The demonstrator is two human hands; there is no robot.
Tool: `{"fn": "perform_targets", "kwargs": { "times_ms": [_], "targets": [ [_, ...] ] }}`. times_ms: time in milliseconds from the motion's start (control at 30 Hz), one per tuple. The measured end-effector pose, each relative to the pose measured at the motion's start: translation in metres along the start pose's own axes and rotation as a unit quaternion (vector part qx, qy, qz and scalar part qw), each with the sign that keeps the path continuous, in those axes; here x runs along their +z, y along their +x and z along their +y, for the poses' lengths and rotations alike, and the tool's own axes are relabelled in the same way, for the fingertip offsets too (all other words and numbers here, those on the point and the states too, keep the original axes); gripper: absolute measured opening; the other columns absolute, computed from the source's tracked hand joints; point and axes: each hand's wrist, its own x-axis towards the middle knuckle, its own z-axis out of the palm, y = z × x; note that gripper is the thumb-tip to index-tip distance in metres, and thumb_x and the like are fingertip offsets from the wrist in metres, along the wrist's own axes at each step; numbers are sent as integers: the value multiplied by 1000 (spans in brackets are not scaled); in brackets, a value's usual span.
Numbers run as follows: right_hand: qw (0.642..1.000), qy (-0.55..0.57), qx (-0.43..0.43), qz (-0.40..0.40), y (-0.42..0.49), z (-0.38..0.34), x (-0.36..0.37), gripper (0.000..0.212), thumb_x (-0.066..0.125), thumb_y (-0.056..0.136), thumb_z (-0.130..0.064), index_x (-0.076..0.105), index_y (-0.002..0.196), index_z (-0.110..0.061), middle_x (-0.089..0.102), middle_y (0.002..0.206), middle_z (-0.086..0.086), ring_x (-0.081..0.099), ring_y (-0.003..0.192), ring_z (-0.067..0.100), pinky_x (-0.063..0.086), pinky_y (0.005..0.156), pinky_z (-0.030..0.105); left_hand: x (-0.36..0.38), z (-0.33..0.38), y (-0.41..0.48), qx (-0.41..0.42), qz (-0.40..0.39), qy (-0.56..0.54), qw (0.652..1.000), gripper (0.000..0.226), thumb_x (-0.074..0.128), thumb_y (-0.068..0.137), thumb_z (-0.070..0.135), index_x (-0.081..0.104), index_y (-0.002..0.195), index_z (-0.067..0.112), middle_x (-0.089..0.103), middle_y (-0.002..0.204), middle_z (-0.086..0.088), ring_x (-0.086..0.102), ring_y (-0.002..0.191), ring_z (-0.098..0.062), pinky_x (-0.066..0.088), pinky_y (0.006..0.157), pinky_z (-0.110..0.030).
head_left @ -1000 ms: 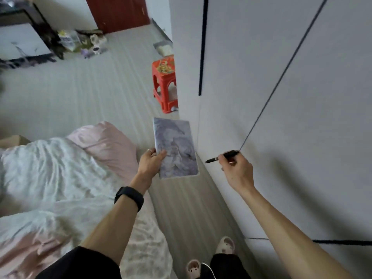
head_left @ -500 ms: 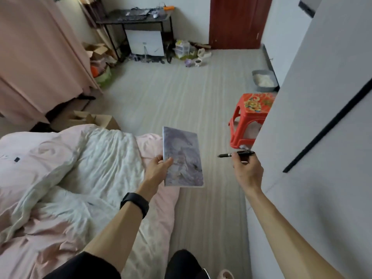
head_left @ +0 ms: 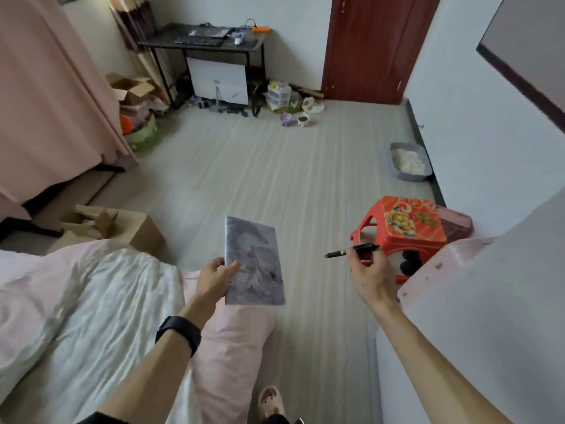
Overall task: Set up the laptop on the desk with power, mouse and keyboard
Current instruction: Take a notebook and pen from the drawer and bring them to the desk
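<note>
A black desk (head_left: 256, 45) stands against the far wall, with a dark keyboard (head_left: 198, 41), a closed laptop (head_left: 211, 32), a small pale mouse-like object (head_left: 238, 38) and an orange power strip (head_left: 260, 29) on it. My left hand (head_left: 215, 278) grips a grey-purple notebook (head_left: 253, 264) by its left edge, held upright in front of me. My right hand (head_left: 368, 278) holds a black pen (head_left: 351, 250) that points left. Both hands are far from the desk, above the floor beside the bed.
A bed with pink and white bedding (head_left: 76, 307) fills the lower left. A red plastic stool (head_left: 403, 228) stands at the right by a white wardrobe (head_left: 477, 316). A grey litter tray (head_left: 409, 162), cardboard boxes (head_left: 128, 87), small pots (head_left: 302, 120) and a pink curtain (head_left: 46, 96) border the open floor.
The view has swung from the wardrobe front toward the room, and the far desk and door came into sight. Both hands keep the notebook and pen as before.
</note>
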Motion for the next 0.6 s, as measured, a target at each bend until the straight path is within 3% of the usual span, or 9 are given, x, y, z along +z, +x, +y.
{"fn": "perform_targets", "kwargs": {
  "times_ms": [167,300,367,433,500,600],
  "targets": [
    [1000,4,-7,30,111,-50,21,20,65,96,-35,68,97,-15,69,91,-3,63,87,13,41,77,27,28,94,109,31,-26,28,999,18,65,92,24,65,98,7,72,93,-12,71,79,-28,59,79,-46],
    [999,1,-7,40,198,-68,41,20,65,96,-34,68,99,-15,65,85,-13,61,86,11,39,68,21,59,147,182,28,-44,10,999,27,65,93,25,63,107,1,70,97,-19,69,84,-33,56,83,-54],
    [999,-7,-2,41,247,-67,55,22,65,94,-40,69,98,-18,66,83,-15,64,85,12,42,67,24,77,169,221,24,-47,6,999,26,64,94,25,63,107,2,71,98,-17,70,82,-29,58,78,-50],
    [999,-1,0,39,300,-67,70,23,64,92,-45,68,96,-22,71,84,-8,68,84,15,51,70,33,94,190,260,20,-46,2,999,21,64,94,24,64,103,5,72,94,-13,72,76,-24,60,63,-38],
    [1000,14,-4,25,357,-77,90,20,66,93,-39,68,96,-20,73,85,-5,69,85,17,54,74,36,107,219,301,19,-38,1,999,18,64,94,23,65,100,6,73,90,-11,72,70,-21,55,53,-28],
    [999,23,-26,-21,442,-110,123,16,66,94,-34,67,94,-18,72,82,-6,69,84,14,50,74,32,114,272,361,28,-19,12,999,18,65,93,25,67,98,7,75,93,-13,73,75,-24,55,56,-30]
  ]
}}
